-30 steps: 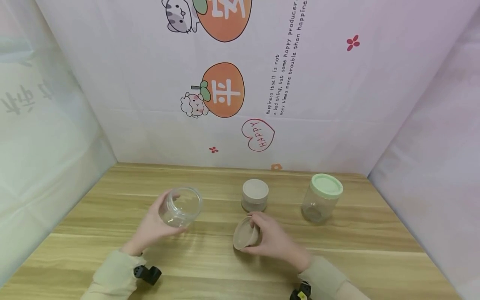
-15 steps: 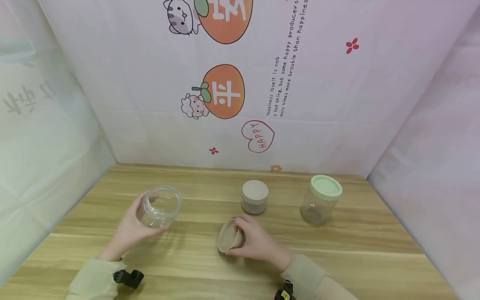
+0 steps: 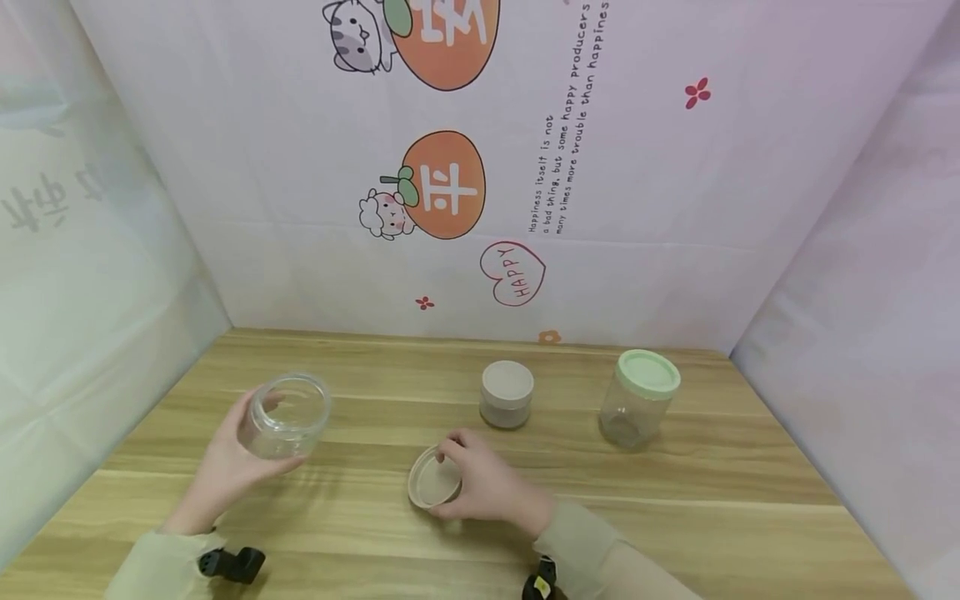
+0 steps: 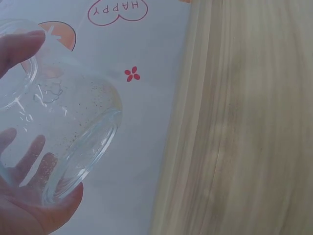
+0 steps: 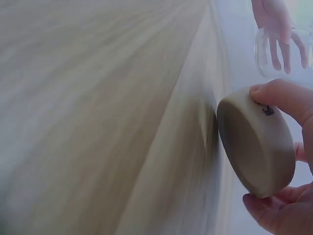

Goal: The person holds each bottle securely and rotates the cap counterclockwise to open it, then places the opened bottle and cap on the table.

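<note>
In the head view my left hand (image 3: pixel 225 471) holds an uncovered clear jar (image 3: pixel 288 429) above the left side of the table, its mouth up. The left wrist view has the jar (image 4: pixel 80 112) at close range, with thumb and fingers wrapped around its wall. My right hand (image 3: pixel 491 485) grips a round beige lid (image 3: pixel 432 482) by its edge, near the middle front of the table. In the right wrist view this lid (image 5: pixel 259 142) is tilted on edge, close to the tabletop, with a small dark mark on its side. Whether it touches the wood I cannot tell.
Behind my right hand stands a short jar with a beige lid (image 3: pixel 507 383). Farther right is a taller clear jar with a green lid (image 3: pixel 648 375). White printed cloth (image 3: pixel 600 283) walls the wooden table (image 3: pixel 675 533) at the back and both sides.
Both hands have moved left, the left one with the clear jar, the right one with the beige lid. The lid's face has turned more upward. The two covered jars stay in place.
</note>
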Demonstrator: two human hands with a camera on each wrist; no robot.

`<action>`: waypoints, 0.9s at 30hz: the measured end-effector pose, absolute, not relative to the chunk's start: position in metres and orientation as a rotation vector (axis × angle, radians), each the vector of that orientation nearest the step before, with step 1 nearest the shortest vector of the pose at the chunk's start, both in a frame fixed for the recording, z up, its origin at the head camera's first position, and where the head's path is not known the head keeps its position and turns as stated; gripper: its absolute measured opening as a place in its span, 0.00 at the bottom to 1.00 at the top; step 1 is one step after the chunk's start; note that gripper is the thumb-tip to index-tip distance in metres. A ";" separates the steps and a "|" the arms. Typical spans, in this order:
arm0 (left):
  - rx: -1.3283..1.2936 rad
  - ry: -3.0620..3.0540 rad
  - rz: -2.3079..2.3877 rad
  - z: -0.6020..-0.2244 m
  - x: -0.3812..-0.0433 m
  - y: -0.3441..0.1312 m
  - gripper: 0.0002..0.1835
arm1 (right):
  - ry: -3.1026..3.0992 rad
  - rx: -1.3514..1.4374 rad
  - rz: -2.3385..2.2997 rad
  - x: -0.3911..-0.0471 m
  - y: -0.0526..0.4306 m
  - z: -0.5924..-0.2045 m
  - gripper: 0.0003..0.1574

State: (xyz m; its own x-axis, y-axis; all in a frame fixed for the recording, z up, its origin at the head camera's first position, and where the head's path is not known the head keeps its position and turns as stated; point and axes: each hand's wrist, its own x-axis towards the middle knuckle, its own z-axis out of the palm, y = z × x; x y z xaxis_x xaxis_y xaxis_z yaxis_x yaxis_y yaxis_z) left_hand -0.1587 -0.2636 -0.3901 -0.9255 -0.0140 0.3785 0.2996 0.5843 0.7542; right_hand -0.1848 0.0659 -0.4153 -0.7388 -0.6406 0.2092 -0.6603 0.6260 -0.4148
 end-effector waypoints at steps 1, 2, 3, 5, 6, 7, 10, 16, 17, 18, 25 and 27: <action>-0.228 -2.473 -1.271 -0.390 -0.158 -0.265 0.55 | -2.797 1.130 0.723 -0.185 0.063 -0.415 0.32; -0.226 -2.473 -1.271 -0.390 -0.158 -0.266 0.55 | -2.798 1.141 0.716 -0.185 0.060 -0.415 0.32; -0.232 -2.469 -1.272 -0.390 -0.158 -0.267 0.55 | -2.800 1.149 0.704 -0.185 0.058 -0.414 0.31; -0.249 -2.456 -1.271 -0.391 -0.157 -0.268 0.55 | -2.801 1.160 0.678 -0.186 0.053 -0.415 0.31; -0.251 -2.455 -1.263 -0.391 -0.157 -0.268 0.55 | -2.803 1.160 0.662 -0.186 0.050 -0.416 0.31; -0.259 -2.445 -1.266 -0.391 -0.157 -0.269 0.54 | -2.805 1.160 0.652 -0.186 0.048 -0.416 0.31; -0.270 -2.427 -1.266 -0.392 -0.157 -0.269 0.54 | -2.819 1.157 0.620 -0.186 0.041 -0.418 0.30; -0.250 -2.459 -1.251 -0.390 -0.155 -0.270 0.54 | -2.882 1.148 0.610 -0.188 0.031 -0.420 0.28; -0.240 -2.474 -1.245 -0.389 -0.154 -0.270 0.55 | -2.891 1.146 0.610 -0.188 0.030 -0.420 0.28; -0.228 -2.490 -1.235 -0.388 -0.154 -0.270 0.55 | -2.901 1.144 0.610 -0.188 0.029 -0.420 0.27; -0.232 -2.498 -1.279 -0.387 -0.155 -0.269 0.55 | -2.953 1.132 0.591 -0.190 0.021 -0.421 0.31; -0.219 -2.497 -1.260 -0.388 -0.155 -0.269 0.55 | -2.961 1.126 0.576 -0.190 0.020 -0.421 0.32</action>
State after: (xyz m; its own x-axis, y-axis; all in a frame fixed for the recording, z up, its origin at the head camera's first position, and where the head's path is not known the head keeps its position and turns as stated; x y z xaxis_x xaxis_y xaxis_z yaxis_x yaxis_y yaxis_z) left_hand -0.1549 -0.2689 -0.3876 -0.9322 -0.0133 0.3617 0.2831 0.5959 0.7515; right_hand -0.1901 0.0196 -0.4206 -0.7526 -0.6563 0.0530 -0.6283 0.6918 -0.3559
